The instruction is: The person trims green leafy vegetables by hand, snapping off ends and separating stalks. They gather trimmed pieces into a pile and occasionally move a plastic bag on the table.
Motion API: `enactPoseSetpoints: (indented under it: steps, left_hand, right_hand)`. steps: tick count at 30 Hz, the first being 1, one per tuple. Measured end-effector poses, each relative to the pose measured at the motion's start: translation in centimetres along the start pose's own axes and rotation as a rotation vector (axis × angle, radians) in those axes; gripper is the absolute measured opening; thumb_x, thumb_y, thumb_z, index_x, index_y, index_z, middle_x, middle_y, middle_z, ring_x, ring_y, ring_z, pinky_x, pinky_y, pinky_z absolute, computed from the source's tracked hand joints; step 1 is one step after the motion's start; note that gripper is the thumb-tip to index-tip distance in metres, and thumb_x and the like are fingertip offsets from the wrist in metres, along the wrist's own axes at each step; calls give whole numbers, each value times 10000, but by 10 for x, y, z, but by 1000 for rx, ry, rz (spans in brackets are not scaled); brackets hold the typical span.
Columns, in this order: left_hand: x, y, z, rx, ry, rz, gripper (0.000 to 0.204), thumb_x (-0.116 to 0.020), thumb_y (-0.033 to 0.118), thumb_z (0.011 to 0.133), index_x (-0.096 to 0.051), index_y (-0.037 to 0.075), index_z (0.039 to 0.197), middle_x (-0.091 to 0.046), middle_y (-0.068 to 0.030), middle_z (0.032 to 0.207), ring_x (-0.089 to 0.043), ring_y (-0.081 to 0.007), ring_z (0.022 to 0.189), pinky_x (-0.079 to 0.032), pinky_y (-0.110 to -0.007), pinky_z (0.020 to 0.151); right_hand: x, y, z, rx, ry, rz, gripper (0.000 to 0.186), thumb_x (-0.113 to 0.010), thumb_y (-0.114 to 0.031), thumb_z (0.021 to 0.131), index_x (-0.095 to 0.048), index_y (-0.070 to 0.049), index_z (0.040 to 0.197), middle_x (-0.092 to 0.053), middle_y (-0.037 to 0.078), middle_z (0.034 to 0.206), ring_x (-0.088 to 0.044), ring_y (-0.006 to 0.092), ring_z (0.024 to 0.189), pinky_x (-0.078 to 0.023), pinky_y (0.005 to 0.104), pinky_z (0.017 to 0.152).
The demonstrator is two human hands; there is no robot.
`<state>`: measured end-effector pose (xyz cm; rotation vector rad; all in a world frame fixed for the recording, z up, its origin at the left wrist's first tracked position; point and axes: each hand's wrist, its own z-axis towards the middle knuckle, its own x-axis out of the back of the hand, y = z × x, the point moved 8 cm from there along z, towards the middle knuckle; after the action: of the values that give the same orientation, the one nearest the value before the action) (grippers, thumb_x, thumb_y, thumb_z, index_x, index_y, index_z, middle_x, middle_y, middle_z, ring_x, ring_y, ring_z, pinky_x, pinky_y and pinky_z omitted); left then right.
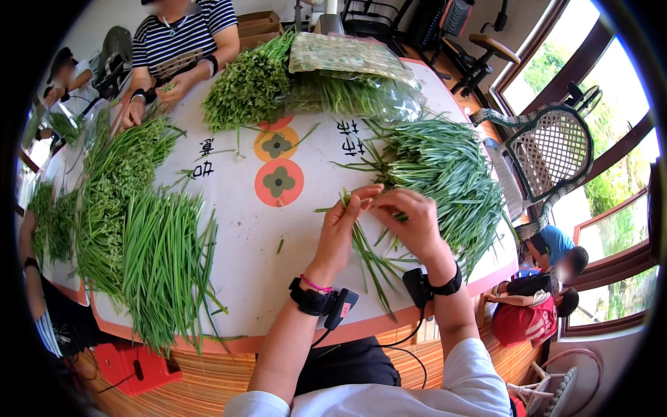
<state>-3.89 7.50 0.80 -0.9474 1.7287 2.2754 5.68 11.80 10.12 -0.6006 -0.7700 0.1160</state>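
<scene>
My left hand [340, 226] is closed round a few long green garlic chives [366, 251], which hang down toward the table's near edge. Close beside it, my right hand [410, 217] has its thumb and fingers pinched at the top ends of the same stalks. Just what sits between the right fingertips is too small to make out. A large loose pile of garlic chives [445, 184] lies right of my hands. At the left, a straighter bunch of chives [163, 260] lies with its ends over the table's near edge.
The white table [257, 278] has a pinkish edge and printed flowers. Leafy greens [118, 208] line its left side. Farther back are another leafy pile [250, 87] and a clear bag [354, 90] of greens. Across the table, a person in a striped shirt [184, 42] handles greens. A red stool [135, 368] stands below.
</scene>
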Motion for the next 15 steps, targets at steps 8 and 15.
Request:
enactPoseSetpoints:
  steps: [8, 15]
  left_hand:
    - [2, -17, -6, 107, -31, 23, 343, -477, 338, 990, -593, 22, 923, -491, 51, 704, -447, -54, 642, -373, -212, 582]
    - [11, -8, -8, 148, 129, 26, 328, -578, 373, 935, -611, 47, 920, -316, 103, 604, -244, -9, 514, -183, -192, 462]
  right_hand:
    - [9, 5, 1, -36, 119, -104, 97, -732, -108, 750, -672, -90, 824, -652, 16, 797, -577, 151, 503, -439, 256, 455]
    - [27, 64, -6, -285, 107, -621, 146, -715, -226, 779, -675, -119, 870, -631, -5, 856, -584, 157, 585, -449, 304, 548]
